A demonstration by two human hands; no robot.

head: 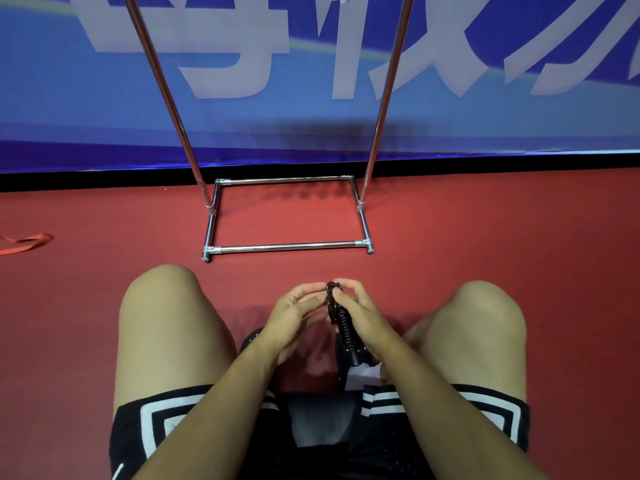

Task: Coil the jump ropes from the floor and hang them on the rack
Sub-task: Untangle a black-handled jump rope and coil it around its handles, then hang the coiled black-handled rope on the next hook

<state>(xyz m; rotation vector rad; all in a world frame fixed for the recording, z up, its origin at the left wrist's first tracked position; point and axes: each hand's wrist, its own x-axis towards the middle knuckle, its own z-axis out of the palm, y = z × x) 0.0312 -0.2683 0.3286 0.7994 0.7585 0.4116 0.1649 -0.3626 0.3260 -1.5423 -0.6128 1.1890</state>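
Two bare hands meet low between the squatting person's knees, working one dark, tightly wound jump rope bundle (337, 317) with ribbed black handles. The right hand (360, 315) grasps it: thumb and forefinger pinch the top of the coil, and the remaining fingers seem to wrap the handle part running down toward the wrist. The left hand (294, 315) sits just beside it on the other side, fingers bent toward the coil's top; whether its fingertips actually touch the cord I cannot tell, so its grip stays uncertain.

My judgement is that the coiling is nearly finished and the end is being tucked or secured. To do this well, the right pinch should stay firm at the crown so the wraps do not spring loose, while the left feeds the last loop snugly under a turn instead of leaving it slack. A loose tail would unwind once lifted.

Straight ahead of the hands stands the shiny chrome tube rack (287, 247), its rectangular base on the red sports floor (485, 230) and two uprights rising out of view; the hanging bar itself is not visible. The bundle needs an open loop left at its top to catch on that bar.

Far out beyond the left hand, an orange-red strap or rope (26, 242) lies on the floor, probably next to be gathered.
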